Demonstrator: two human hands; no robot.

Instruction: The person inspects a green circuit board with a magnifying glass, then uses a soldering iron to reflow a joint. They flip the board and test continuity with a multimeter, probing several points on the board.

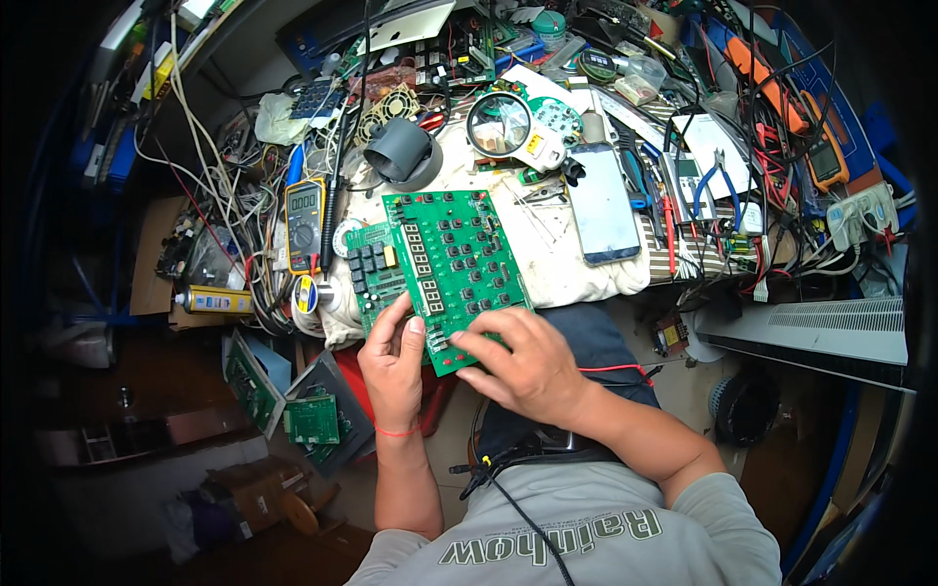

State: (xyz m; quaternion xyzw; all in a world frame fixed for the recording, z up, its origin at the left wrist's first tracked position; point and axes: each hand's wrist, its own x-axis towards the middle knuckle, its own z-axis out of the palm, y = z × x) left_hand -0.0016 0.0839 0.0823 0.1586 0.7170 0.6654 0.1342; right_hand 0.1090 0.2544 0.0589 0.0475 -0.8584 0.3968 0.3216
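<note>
A green circuit board point(461, 256) with a column of digit displays and rows of small push buttons is held tilted over the table's front edge. My left hand point(394, 369) grips its lower left edge, with the thumb on the face. At the lower right, my right hand point(530, 363) has its fingers bent round the edge, the index fingertip near small parts on the face. A second green board with black relays point(371, 272) lies behind and to the left, partly covered by the first. Whether my left fingers also touch it is hidden.
Beyond the boards stand a yellow multimeter point(305, 227), a grey cylinder point(399, 151), a magnifier point(499, 124) and a phone point(604, 205). Cables crowd both sides. Pliers point(718, 181) lie at right. More boards point(315, 418) lean below left; a spray can point(215, 301) lies at left.
</note>
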